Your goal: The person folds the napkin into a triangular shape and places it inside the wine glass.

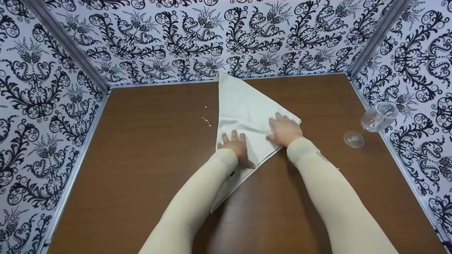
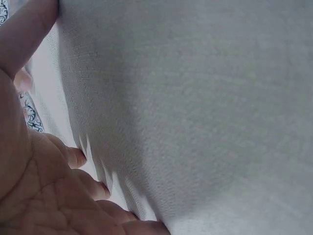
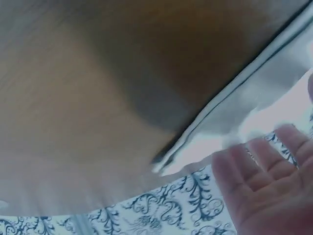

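A white cloth napkin (image 1: 236, 102), folded into a triangle, lies on the brown table, its long straight side to the left and one corner pointing right. My left hand (image 1: 235, 146) rests on its lower part with fingers spread and thumb near the double lower edge. Toward the right corner, my right hand (image 1: 284, 130) presses on the cloth with fingers extended. Small creases run between the two hands. In the left wrist view the fingertips touch the fabric (image 2: 210, 98). The layered napkin edge (image 3: 220, 105) shows beside my right hand (image 3: 269, 186) in the right wrist view.
A clear stemmed wine glass (image 1: 378, 119) stands at the table's right side, near the patterned wall. Black-and-white patterned panels (image 1: 197, 38) enclose the back and both sides. Small pale specks (image 1: 206, 121) show on the wooden table (image 1: 152, 141) left of the napkin.
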Tool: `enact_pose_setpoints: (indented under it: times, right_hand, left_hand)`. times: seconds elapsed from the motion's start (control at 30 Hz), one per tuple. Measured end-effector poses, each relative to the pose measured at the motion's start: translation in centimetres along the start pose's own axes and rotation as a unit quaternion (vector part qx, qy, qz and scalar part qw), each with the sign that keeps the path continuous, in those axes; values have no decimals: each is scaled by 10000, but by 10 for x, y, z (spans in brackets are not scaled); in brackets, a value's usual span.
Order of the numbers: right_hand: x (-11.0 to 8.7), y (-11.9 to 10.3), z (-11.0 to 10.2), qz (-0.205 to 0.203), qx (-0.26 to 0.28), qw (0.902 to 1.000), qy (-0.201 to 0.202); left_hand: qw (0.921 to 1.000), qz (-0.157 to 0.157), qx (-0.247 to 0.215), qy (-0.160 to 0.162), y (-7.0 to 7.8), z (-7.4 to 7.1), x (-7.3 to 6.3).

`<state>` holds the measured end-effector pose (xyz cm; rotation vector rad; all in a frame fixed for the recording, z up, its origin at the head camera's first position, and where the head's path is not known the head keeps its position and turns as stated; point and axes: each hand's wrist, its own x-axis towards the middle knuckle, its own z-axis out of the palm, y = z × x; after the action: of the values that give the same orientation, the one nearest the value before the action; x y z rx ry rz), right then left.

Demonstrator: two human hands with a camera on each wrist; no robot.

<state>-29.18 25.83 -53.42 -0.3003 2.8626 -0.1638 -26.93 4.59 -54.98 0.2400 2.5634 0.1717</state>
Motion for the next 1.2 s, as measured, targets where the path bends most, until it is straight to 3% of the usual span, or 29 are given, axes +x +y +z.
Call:
enact_pose_setpoints:
  times: [0.17,0.33,0.5,0.7,0.83,0.97,1.0,1.03,1.2]
  right_hand:
    - [-4,6,2,-181,86,9982,-556]
    - [-6,3,-3,-151,-252,9984,-483]
    - [-8,2,-9,78,-58,9999,-101]
    - [-10,10,0,-95,-127,9991,-390]
    - [-11,6,0,-237,-451,9981,-357]
    - [-13,-1,-1,-417,-646,9967,-250]
    - [-13,-2,-1,-426,-647,9967,-245]
    - [-13,-4,-2,-431,-652,9966,-255]
    - [-11,-8,-10,-245,-557,9973,-415]
  left_hand:
    - [9999,89,33,-40,-1,-2,-2]
    - [9998,160,90,-57,-7,-4,1]
    - [9986,345,394,-84,-13,-7,0]
    - [9970,576,524,17,-13,-19,-21]
    - [9964,701,439,160,-17,-19,-17]
    - [9966,584,572,123,-18,-21,-18]
    - [9971,484,589,56,-15,-28,-27]
    - [9971,428,621,65,-13,-28,-27]
    - [9998,-116,-51,169,-2,-23,-24]
